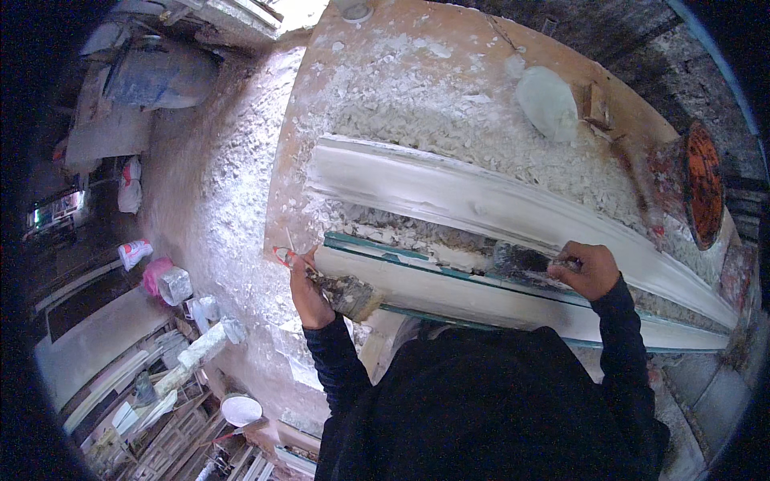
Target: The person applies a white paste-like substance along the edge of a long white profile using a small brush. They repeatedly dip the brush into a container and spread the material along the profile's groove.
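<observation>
Plaster chips litter the workbench (377, 96) around one finished white cornice moulding (497, 200), while the left hand (305, 293) grips a scraper (341, 290) and the right hand (589, 268) clasps a brush (521, 260) on the nearer strip (481, 297), seemingly mid-job.

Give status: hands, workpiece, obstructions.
Left hand grips a plaster-caked brush at the near moulding strip. Right hand holds a second brush on its top edge. Plaster chips litter the table.

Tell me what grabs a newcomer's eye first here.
Two long white plaster mouldings lie across the crumb-strewn workbench in the middle. The right hand presses a dirty brush on the nearer one; the left hand grips a caked tool at its left end.
</observation>
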Demonstrator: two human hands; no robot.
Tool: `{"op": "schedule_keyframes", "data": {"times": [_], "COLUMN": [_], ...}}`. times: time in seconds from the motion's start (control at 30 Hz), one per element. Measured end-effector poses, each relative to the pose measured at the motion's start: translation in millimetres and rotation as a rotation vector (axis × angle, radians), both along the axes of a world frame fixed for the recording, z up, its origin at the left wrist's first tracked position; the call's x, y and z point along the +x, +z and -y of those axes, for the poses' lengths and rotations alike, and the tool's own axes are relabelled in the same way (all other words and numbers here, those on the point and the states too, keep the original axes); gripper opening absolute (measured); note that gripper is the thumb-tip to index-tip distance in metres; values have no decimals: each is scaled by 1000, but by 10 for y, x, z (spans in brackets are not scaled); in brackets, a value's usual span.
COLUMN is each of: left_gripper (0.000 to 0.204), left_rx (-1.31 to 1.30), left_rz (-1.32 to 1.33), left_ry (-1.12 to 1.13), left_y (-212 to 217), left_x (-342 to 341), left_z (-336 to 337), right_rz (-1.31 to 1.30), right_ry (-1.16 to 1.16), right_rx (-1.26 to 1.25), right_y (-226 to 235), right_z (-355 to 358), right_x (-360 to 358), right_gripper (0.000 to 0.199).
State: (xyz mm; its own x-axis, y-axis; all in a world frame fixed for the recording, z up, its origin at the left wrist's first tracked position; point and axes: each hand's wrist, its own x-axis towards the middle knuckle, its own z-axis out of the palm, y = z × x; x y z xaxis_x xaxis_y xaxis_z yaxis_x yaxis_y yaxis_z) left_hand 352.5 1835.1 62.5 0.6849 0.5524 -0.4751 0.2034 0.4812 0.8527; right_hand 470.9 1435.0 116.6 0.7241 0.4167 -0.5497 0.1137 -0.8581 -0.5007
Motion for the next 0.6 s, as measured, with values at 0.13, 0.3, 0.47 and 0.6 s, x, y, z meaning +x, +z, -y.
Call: {"op": "schedule_keyframes", "data": {"times": [0.13, 0.3, 0.47, 0.6], "left_gripper": [44, 42, 40, 44], "left_rx": [43, 53, 35, 28], "left_rz": [20, -21, 7, 90], "left_ry": [35, 4, -4, 8], "left_y": [-28, 12, 68, -17], "left_x": [35, 11, 97, 13], "left_z": [11, 31, 82, 24], "right_rz": [243, 81, 156, 124], "right_ry": [141, 25, 125, 71], "right_rx": [-92, 4, -88, -14], "right_y": [-217, -69, -293, -196], "right_z": [-270, -86, -252, -82], "right_x": [-129, -45, -95, -91], "right_gripper": [33, 38, 40, 39]}}
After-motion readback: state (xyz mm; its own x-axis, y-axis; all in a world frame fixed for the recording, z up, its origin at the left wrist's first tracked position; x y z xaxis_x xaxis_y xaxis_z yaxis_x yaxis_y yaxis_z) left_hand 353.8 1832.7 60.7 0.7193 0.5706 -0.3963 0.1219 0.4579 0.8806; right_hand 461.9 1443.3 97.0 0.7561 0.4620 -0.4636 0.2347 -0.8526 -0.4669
